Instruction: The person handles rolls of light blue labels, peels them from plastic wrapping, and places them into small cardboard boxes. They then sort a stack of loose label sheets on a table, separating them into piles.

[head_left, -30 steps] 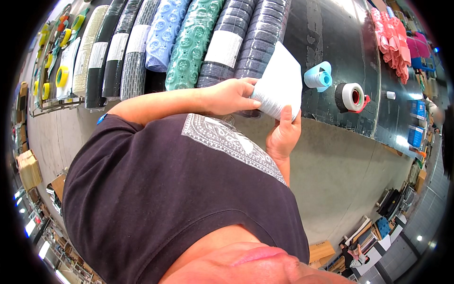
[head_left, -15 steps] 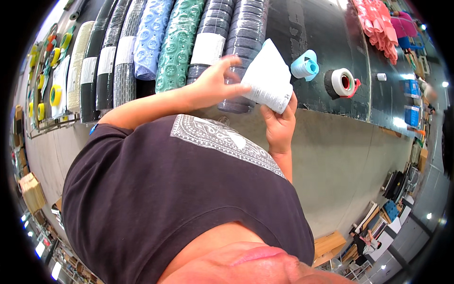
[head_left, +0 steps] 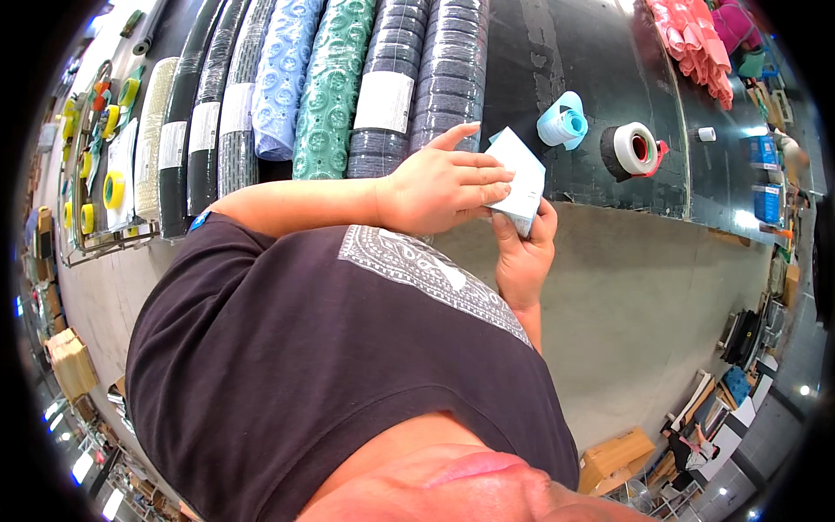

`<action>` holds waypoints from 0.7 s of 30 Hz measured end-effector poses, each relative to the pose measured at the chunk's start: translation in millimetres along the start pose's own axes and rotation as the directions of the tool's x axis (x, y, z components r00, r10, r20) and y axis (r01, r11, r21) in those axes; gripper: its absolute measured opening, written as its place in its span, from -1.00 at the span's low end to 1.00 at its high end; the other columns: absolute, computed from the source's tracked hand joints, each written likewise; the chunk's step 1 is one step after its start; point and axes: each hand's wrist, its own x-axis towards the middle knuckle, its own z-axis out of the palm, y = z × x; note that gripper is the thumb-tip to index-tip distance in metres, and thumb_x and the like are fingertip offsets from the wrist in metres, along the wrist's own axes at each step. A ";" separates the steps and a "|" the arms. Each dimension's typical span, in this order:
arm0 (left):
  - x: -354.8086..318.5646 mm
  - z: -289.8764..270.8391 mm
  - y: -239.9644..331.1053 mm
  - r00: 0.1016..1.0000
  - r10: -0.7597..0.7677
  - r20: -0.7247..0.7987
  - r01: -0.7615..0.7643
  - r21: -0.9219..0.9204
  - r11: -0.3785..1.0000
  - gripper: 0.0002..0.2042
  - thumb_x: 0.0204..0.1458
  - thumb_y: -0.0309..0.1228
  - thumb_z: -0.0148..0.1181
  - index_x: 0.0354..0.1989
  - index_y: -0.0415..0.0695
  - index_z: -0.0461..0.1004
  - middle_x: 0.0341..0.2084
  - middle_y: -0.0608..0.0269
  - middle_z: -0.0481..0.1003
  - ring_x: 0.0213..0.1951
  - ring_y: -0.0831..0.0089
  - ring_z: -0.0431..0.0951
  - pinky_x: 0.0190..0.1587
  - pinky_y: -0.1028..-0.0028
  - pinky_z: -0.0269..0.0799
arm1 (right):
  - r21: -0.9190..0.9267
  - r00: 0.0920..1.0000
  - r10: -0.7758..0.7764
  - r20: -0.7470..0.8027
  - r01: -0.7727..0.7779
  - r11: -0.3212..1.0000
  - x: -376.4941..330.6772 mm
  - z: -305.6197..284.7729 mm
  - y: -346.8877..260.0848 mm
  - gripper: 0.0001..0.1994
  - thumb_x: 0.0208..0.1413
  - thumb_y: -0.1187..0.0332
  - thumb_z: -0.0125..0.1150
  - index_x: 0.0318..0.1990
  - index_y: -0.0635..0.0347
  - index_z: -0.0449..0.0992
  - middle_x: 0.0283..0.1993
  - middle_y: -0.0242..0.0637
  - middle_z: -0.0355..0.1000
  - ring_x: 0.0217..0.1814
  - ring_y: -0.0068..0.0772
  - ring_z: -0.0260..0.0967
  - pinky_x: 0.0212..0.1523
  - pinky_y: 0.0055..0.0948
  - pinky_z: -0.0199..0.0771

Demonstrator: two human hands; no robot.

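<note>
A small folded stack of white printed label sheets (head_left: 524, 181), bluish in places, is held above the table's near edge. My right hand (head_left: 524, 248) grips it from below, with the thumb in front. My left hand (head_left: 444, 187) lies across its left side, fingers stretched out and flat against the sheets, thumb pointing up and apart. Just beyond the stack, several plastic-wrapped dark rolls (head_left: 448, 78) lie side by side, one bearing a white label (head_left: 384, 101). A curled light blue strip (head_left: 561, 122) rests on the table to the right.
Right of the blue strip stands a tape roll on a red dispenser (head_left: 639, 150). Green (head_left: 327, 96) and blue (head_left: 283, 78) textured rolls lie left of the dark ones. Pink bundles (head_left: 691, 48) and blue boxes (head_left: 765, 178) are at the right. A rack with yellow tape rolls (head_left: 114, 189) stands left.
The sheets, spread wide before, now form a smaller folded shape. My left hand has moved right and lies flat on them; my right hand has shifted slightly down, still holding them.
</note>
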 end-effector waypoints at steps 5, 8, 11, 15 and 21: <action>5.2 2.9 -5.3 0.974 -0.165 0.157 0.207 -0.302 0.931 -0.72 0.07 -0.37 0.22 -0.05 -0.16 0.53 0.00 0.20 0.53 0.02 0.24 0.52 0.24 0.02 0.19 | -0.011 0.999 0.045 0.022 -0.045 0.999 -4.6 -12.3 -7.2 -0.71 0.02 0.46 0.40 -0.08 0.29 0.55 0.12 -0.38 0.15 0.01 -0.56 0.28 -0.06 -0.54 0.38; 19.8 -9.6 -10.0 0.741 -0.475 0.475 0.671 -0.510 0.538 -0.73 0.18 -0.32 0.15 -0.07 -0.24 0.56 -0.17 0.17 0.60 -0.14 0.35 0.58 0.00 0.31 0.45 | -0.029 0.988 0.108 0.108 -0.105 0.994 -3.5 -29.9 -2.7 -0.73 0.00 0.50 0.39 -0.11 0.32 0.56 0.11 -0.39 0.15 0.01 -0.57 0.28 -0.05 -0.55 0.37; 28.6 -20.0 -43.3 0.537 -0.578 0.614 0.772 -0.634 0.044 -0.69 0.17 -0.25 0.17 -0.11 -0.27 0.56 -0.30 0.21 0.59 -0.23 0.46 0.57 -0.09 0.41 0.47 | 0.032 0.969 0.207 0.136 -0.213 0.976 -4.7 -47.5 -4.6 -0.75 -0.02 0.55 0.36 -0.14 0.35 0.56 0.12 -0.39 0.16 0.00 -0.57 0.29 -0.05 -0.53 0.37; 43.2 -60.1 -116.7 0.645 -0.617 0.450 0.561 -0.828 -0.016 -0.65 0.19 -0.24 0.12 0.00 -0.27 0.47 -0.20 0.11 0.57 -0.14 0.33 0.59 -0.10 0.33 0.54 | 0.121 0.937 0.335 0.098 -0.346 0.930 -10.6 -74.5 2.6 -0.78 -0.01 0.57 0.31 -0.16 0.35 0.57 0.13 -0.40 0.21 -0.01 -0.55 0.30 -0.04 -0.50 0.36; 46.2 -57.3 -140.7 0.945 -0.034 -0.326 0.234 0.598 0.766 -0.75 0.14 -0.37 0.12 -0.01 -0.02 0.53 -0.01 0.38 0.55 0.01 0.50 0.55 0.20 0.18 0.27 | 0.309 0.933 0.359 0.010 -0.344 0.887 -18.4 -100.3 11.4 -0.64 0.04 0.56 0.27 0.03 0.35 0.45 0.01 -0.32 0.41 -0.02 -0.46 0.38 0.00 -0.39 0.41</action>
